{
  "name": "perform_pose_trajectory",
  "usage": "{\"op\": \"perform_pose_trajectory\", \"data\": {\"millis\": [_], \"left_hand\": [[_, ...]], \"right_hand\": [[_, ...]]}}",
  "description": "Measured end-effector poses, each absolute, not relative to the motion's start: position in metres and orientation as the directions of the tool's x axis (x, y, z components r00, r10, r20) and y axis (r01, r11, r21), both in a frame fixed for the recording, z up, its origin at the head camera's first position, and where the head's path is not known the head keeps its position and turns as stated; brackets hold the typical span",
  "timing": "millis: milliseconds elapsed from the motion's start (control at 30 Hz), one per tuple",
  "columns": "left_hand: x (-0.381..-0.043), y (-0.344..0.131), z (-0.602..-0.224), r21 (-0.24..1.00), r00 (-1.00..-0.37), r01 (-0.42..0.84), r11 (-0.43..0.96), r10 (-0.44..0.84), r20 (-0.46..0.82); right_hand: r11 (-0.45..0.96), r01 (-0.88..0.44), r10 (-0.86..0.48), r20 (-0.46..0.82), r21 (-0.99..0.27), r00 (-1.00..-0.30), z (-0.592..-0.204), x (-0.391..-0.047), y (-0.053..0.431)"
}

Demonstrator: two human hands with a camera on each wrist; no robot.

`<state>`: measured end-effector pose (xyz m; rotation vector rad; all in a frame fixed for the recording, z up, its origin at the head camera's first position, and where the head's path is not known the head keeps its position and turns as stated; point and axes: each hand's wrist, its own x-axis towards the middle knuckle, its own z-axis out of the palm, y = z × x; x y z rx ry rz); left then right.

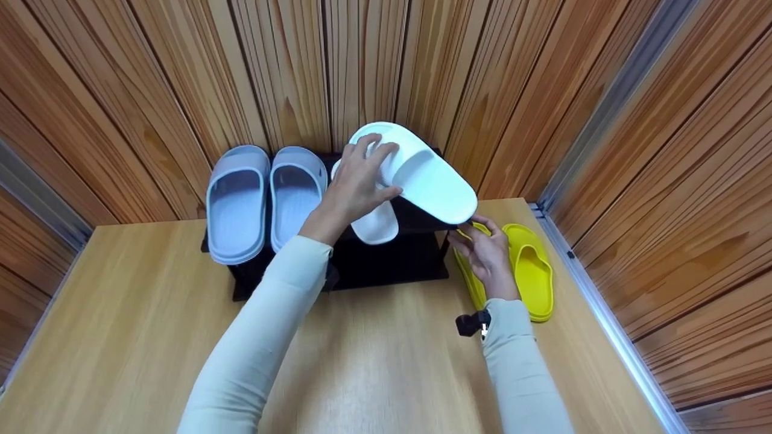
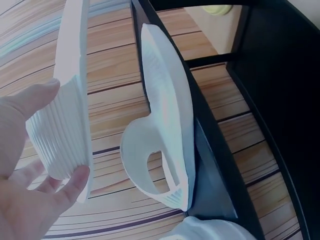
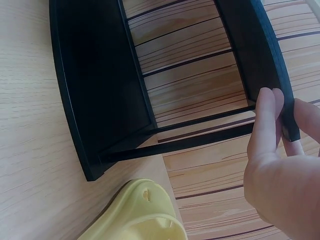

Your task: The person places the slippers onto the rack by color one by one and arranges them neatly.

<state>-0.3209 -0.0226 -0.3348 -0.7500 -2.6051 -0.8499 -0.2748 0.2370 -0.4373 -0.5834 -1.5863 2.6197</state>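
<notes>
My left hand [image 1: 359,184] grips a white slipper [image 1: 443,190] by its strap and holds it tilted over the right part of a black shoe rack [image 1: 386,265]. Thumb and fingertips press on the strap's ribbed surface [image 2: 57,125] in the left wrist view. The other white slipper [image 1: 379,226] rests on the upper shelf, partly hidden behind that hand. At the rack's right end, my right hand [image 1: 487,250] pinches the corner of the upper shelf [image 3: 260,55], with the thumb on one face and fingers on the other.
Two grey-blue slippers, a left one [image 1: 238,205] and a right one [image 1: 297,199], sit on the rack's left side. On the floor to the right stands a pair of yellow clogs [image 1: 534,277], one partly behind my right hand. Wood-panelled walls [image 1: 289,72] enclose the rack.
</notes>
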Motion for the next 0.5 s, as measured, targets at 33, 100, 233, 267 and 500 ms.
{"op": "perform_pose_trajectory", "data": {"millis": [33, 100, 233, 267, 500], "left_hand": [[-0.323, -0.022, -0.334, 0.464, -0.828, 0.551, 0.694, 0.383, 0.409], [-0.326, -0.020, -0.334, 0.475, -0.846, 0.527, 0.705, 0.377, 0.377], [-0.333, -0.018, -0.332, 0.493, -0.873, 0.485, 0.722, 0.364, 0.325], [-0.335, -0.018, -0.332, 0.493, -0.877, 0.478, 0.727, 0.364, 0.314], [-0.350, -0.012, -0.326, 0.497, -0.887, 0.462, 0.735, 0.375, 0.270]], "right_hand": [[-0.482, 0.170, 0.211, -0.303, -0.860, -0.929, -0.437, -0.275, 0.237], [-0.480, 0.168, 0.207, -0.297, -0.861, -0.932, -0.438, -0.275, 0.236], [-0.484, 0.170, 0.198, -0.296, -0.858, -0.934, -0.437, -0.275, 0.235], [-0.487, 0.170, 0.195, -0.297, -0.856, -0.935, -0.437, -0.275, 0.234], [-0.495, 0.155, 0.199, -0.286, -0.855, -0.937, -0.435, -0.275, 0.232]]}}
